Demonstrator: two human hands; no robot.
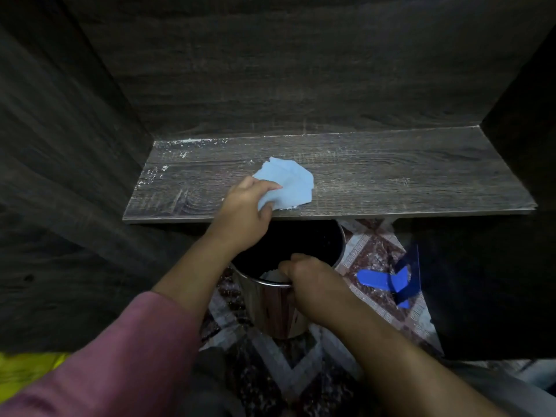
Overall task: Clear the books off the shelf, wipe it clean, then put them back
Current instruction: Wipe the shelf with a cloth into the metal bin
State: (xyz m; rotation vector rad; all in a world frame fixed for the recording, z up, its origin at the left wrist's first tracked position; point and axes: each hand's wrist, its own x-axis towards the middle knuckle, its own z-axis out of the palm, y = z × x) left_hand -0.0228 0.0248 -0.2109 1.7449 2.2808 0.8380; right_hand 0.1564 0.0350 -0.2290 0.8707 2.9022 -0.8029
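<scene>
Though dusty at back, shelf (391, 176) under blue cloth (290, 179) in grip of left hand (240, 218); right hand (313, 281) around bin (270, 308) rim.

We log the shelf (391, 176) as matt grey wood-grain board, with white dusty specks near its back left corner. The light blue wipe (288, 185) looks like soft cloth, the bin (270, 305) glossy polished metal, the blue piece (376, 281) smooth plastic.

My shelf (391, 176) lies open right of the cloth (288, 185); cabinet walls (301, 85) close it left, behind and right. The bin (270, 305) stands just under its front edge.
</scene>
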